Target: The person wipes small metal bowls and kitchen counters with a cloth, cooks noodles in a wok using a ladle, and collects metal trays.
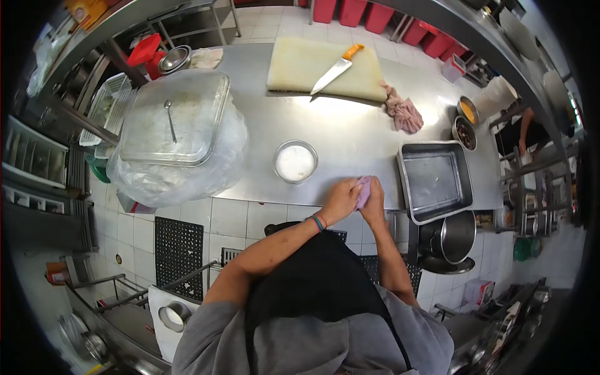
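Both of my hands meet at the front edge of the steel table, closed around a small crumpled lilac cloth [363, 192]. My left hand [340, 200], with coloured bands at the wrist, grips it from the left. From the other side my right hand [374, 201] holds it, its fingers partly hidden. Left of the hands stands a round metal bowl [295, 162] of white granular or powdery contents. An upright-walled rectangular metal pan [435, 180] lies to the right.
A knife [337, 70] with an orange handle rests on a cutting board [290, 59], beside a crumpled pink cloth [404, 112]. At left, a spoon [170, 122] lies on a lidded, plastic-wrapped container [140, 125]. Small bowls [464, 132] and another person's arm [526, 130] are at right.
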### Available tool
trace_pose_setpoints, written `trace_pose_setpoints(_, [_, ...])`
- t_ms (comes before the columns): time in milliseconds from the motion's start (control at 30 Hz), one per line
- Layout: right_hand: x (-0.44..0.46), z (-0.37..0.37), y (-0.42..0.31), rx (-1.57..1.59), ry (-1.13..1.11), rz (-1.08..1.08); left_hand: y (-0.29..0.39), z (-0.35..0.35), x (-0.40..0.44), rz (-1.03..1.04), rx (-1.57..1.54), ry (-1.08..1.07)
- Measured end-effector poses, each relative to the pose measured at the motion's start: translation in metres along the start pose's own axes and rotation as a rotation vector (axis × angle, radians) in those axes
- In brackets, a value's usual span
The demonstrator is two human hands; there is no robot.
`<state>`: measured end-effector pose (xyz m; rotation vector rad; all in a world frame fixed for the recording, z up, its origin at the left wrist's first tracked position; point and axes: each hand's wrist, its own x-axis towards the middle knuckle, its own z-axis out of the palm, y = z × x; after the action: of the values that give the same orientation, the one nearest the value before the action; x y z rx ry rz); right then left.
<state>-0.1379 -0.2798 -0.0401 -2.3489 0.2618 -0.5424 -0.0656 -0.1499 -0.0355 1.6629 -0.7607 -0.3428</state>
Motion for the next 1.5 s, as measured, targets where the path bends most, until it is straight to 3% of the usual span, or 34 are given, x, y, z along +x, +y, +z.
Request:
trace_pose_setpoints(33, [0.002, -0.002, -0.003, 0.018, -0.05, -0.007, 0.0, -0.004, -0.002, -0.007, -0.017, 0.052])
trace_pose_setpoints(67, [0.0, -0.007, -0.005, 0.034, -0.105, -0.011, -0.002, -0.01, -0.006, -0.165, -0.044, -0.027])
trace_pose_setpoints(167, [0.004, -0.029, -0.019, 0.177, -0.287, 0.044, 0.008, -0.027, -0.023, -0.236, -0.084, -0.014])
trace_pose_setpoints(233, [0.014, -0.05, -0.027, 0.296, -0.483, 0.153, 0.009, -0.037, -0.032, -0.082, 0.089, 0.022])
trace_pose_setpoints(267, [0.018, -0.062, -0.039, 0.33, -0.554, 0.328, 0.01, -0.041, -0.036, -0.005, 0.174, 0.031])
trace_pose_setpoints(367, [0.027, -0.085, -0.048, 0.137, -0.608, 0.292, 0.038, -0.064, -0.034, 0.092, 0.179, 0.23])
trace_pose_setpoints(400, [0.026, -0.083, -0.038, 0.118, -0.591, 0.186, 0.042, -0.07, -0.028, 0.135, 0.172, 0.25])
trace_pose_setpoints(467, [0.024, -0.075, -0.01, 0.074, -0.559, -0.03, 0.053, -0.073, -0.022, 0.04, 0.065, 0.136])
trace_pose_setpoints(567, [0.025, -0.088, -0.013, -0.377, -0.663, 0.082, 0.057, -0.068, -0.016, -0.003, 0.052, 0.049])
trace_pose_setpoints(667, [0.043, -0.102, -0.018, -0.185, -0.485, -0.177, 0.06, -0.062, -0.006, 0.03, 0.014, -0.085])
trace_pose_setpoints(767, [0.055, -0.094, -0.063, 0.657, -0.512, 0.009, 0.064, -0.061, 0.003, 0.116, -0.027, -0.185])
trace_pose_setpoints(867, [0.057, -0.073, -0.047, 0.921, -0.753, 0.27, 0.08, -0.076, 0.011, 0.125, -0.057, -0.187])
trace_pose_setpoints(900, [0.058, -0.07, -0.035, 0.833, -0.808, 0.332, 0.085, -0.084, 0.014, 0.11, -0.068, -0.17])
trace_pose_setpoints(967, [0.061, -0.066, -0.015, 0.651, -0.92, 0.449, 0.082, -0.092, 0.018, 0.06, -0.102, -0.071])
trace_pose_setpoints(1000, [0.063, -0.074, -0.03, 0.713, -0.925, 0.469, 0.079, -0.093, 0.019, 0.029, -0.138, -0.044])
trace_pose_setpoints(1100, [0.069, -0.068, -0.035, 1.007, -0.788, 0.183, 0.061, -0.081, 0.012, -0.149, -0.138, 0.057])
trace_pose_setpoints(1233, [0.082, -0.046, -0.064, 1.605, -0.504, 0.458, 0.003, -0.049, -0.031, -0.19, -0.198, 0.341])
trace_pose_setpoints(1267, [0.085, -0.038, -0.059, 1.681, -0.406, 0.506, -0.001, -0.051, -0.037, -0.346, -0.344, 0.453])
trace_pose_setpoints(1333, [0.101, -0.022, -0.028, 1.554, -0.42, 0.464, -0.01, -0.06, -0.055, -0.666, -0.644, 0.665])
trace_pose_setpoints(1400, [0.115, -0.011, -0.031, 1.271, -0.386, 0.461, -0.022, -0.072, -0.054, -0.695, -0.736, 0.685])
trace_pose_setpoints(1500, [0.139, 0.023, -0.015, 0.555, -0.432, -0.007, -0.05, -0.079, -0.047, -0.607, -0.633, 0.676])
